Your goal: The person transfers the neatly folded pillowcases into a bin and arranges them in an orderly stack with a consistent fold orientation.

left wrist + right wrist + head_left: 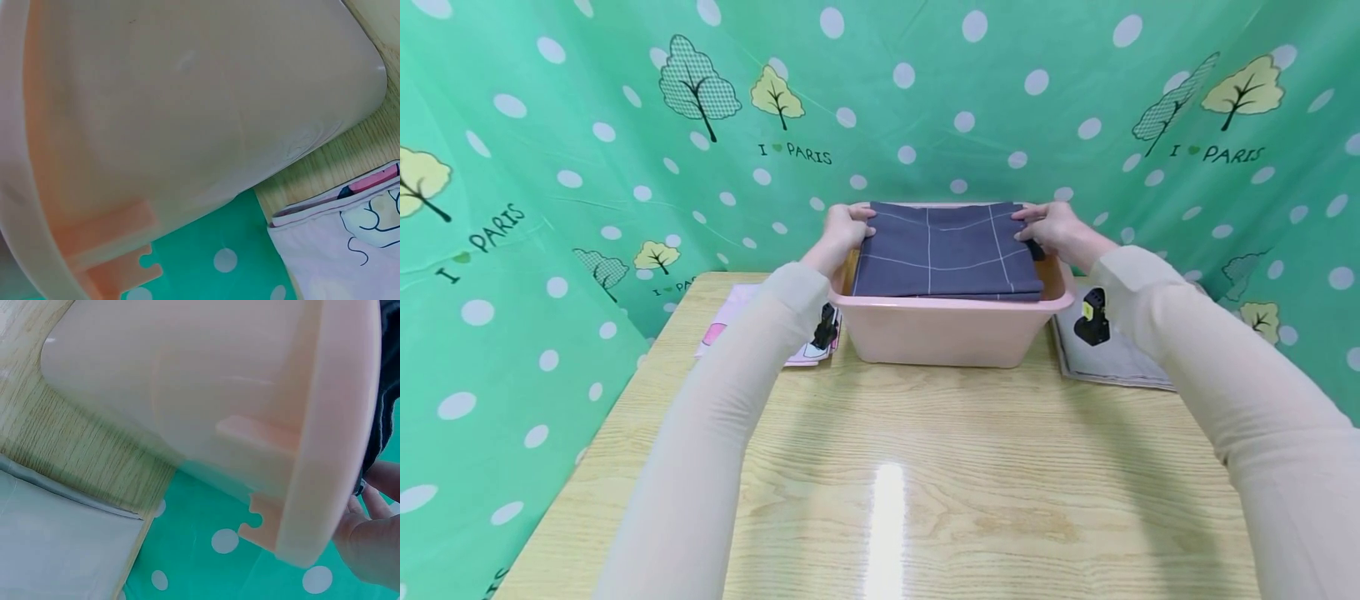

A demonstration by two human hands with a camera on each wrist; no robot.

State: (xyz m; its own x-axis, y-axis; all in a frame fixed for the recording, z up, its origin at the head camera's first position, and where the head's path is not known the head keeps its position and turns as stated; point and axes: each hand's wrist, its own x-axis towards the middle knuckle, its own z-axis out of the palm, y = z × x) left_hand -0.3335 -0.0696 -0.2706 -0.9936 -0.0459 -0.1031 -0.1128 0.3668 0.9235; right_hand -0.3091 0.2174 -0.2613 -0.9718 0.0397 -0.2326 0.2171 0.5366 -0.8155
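A dark navy folded cloth (955, 242) with thin white grid lines lies in the mouth of a pink plastic bin (940, 333). My left hand (844, 232) pinches the cloth's far left corner, over the bin's left rim. At the far right corner, my right hand (1054, 231) pinches the cloth between thumb and fingers. In the right wrist view, the fingers of my right hand (372, 534) meet a dark fold of cloth (389, 381) beyond the bin's rim (334, 437). The left wrist view shows the bin's side (187, 106), with the left hand out of sight.
Left of the bin, a folded pink-and-white printed cloth (805, 354) lies on the wooden table (970, 467). A folded grey cloth (1120, 362) lies to its right. Behind stands a green polka-dot curtain (895, 117). Each wrist carries a small black device.
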